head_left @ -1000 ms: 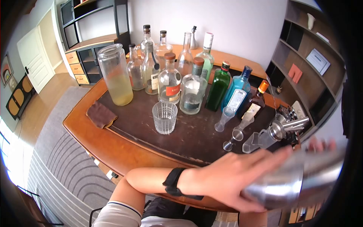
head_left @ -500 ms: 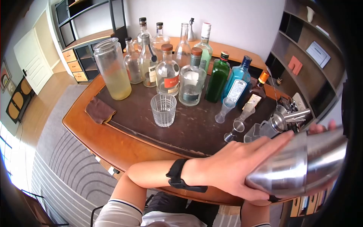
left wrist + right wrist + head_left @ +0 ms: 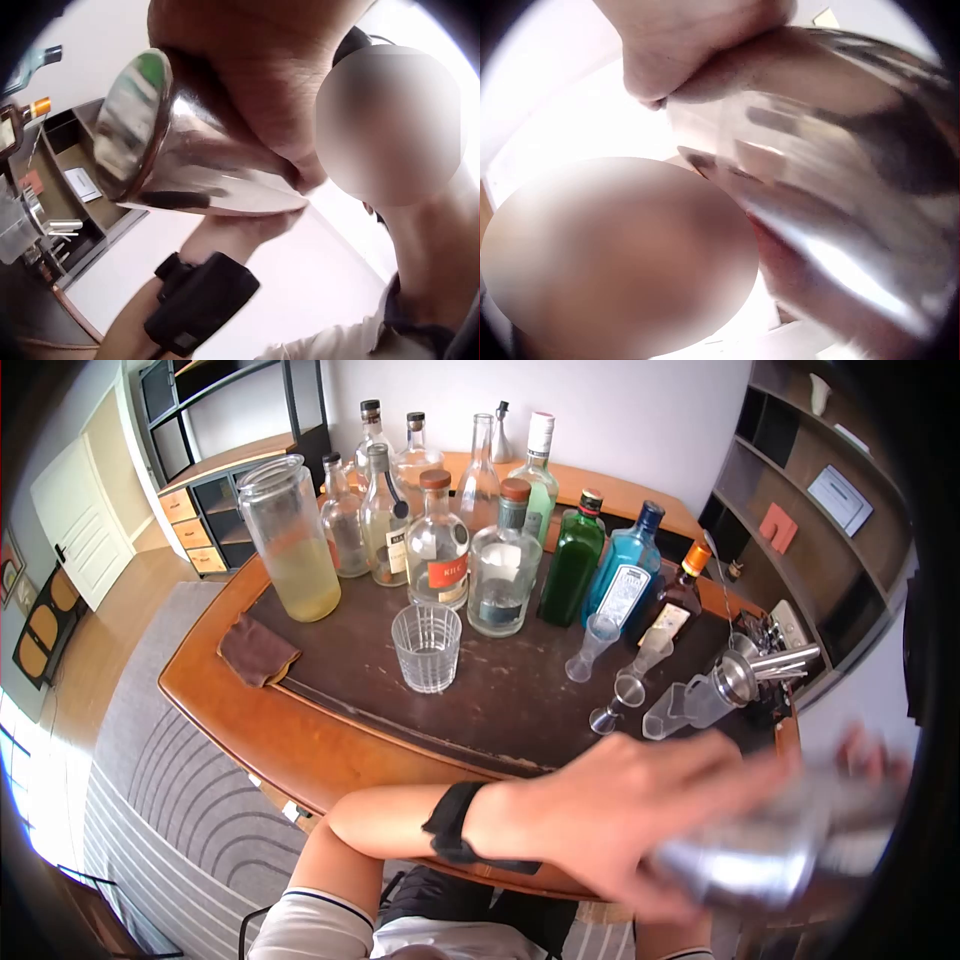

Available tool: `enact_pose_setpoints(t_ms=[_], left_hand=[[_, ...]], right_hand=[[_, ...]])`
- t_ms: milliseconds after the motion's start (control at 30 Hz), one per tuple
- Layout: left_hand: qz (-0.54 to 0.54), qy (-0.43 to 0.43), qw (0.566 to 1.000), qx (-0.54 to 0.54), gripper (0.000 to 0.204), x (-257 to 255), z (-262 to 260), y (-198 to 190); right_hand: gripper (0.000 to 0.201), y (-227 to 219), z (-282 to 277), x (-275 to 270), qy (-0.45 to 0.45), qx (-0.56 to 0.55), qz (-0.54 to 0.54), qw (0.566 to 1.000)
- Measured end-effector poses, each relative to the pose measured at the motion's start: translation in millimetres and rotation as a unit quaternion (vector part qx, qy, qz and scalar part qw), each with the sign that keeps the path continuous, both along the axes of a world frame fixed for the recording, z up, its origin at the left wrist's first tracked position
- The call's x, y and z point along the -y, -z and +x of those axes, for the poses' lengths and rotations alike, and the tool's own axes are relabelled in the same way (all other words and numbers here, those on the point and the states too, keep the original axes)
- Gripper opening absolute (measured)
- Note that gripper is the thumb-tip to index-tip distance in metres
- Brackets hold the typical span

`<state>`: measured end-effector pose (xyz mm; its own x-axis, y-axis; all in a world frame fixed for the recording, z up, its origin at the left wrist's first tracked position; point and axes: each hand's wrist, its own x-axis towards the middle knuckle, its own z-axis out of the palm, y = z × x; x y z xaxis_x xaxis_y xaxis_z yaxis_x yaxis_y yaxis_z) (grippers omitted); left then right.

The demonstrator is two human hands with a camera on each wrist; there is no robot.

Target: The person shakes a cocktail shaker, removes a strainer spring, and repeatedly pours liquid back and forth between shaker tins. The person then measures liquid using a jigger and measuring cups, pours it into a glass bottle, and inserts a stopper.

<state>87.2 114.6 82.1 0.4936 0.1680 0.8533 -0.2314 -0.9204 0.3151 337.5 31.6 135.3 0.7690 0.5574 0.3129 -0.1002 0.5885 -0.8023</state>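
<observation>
Well, a shiny silver metal shaker is gripped between the fingers of the left hand at one end and the right hand at the other. A tall clear glass pitcher holds yellowish liquid; a ribbed clear glass tumbler stands near it.

pale short sleeve, dark-striped cuff, black wrist strap, black trousers
</observation>
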Motion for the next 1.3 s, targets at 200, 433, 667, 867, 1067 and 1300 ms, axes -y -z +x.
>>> enact_pose_setpoints(t_ms=[200,433,667,867,1067,1300], left_hand=[[0.105,0.009,0.993,0.059,0.110,8,3,3],[0.065,0.026,0.997,0.024,0.111,4,-4,-4],[-0.048,0.042,0.997,-0.035,0.110,-5,-3,-2],[-0.117,0.030,0.992,-0.044,0.113,2,0,4],[-0.030,0.064,0.997,-0.010,0.118,5,2,3],[0.044,0.026,0.999,0.008,0.112,7,-1,-1]], right_hand=[[0.056,-17,46,-44,0.261,-0.125,-0.025,0.957],[0.054,-20,54,-15,0.061,-0.112,-0.051,0.991],[0.054,-18,-17,0,-0.056,-0.029,-0.015,0.998],[0.054,-28,-46,-27,0.119,-0.083,-0.023,0.989],[0.054,-39,-54,-39,0.165,-0.094,-0.001,0.982],[0.053,-27,-42,-16,0.000,-0.045,0.032,0.998]])
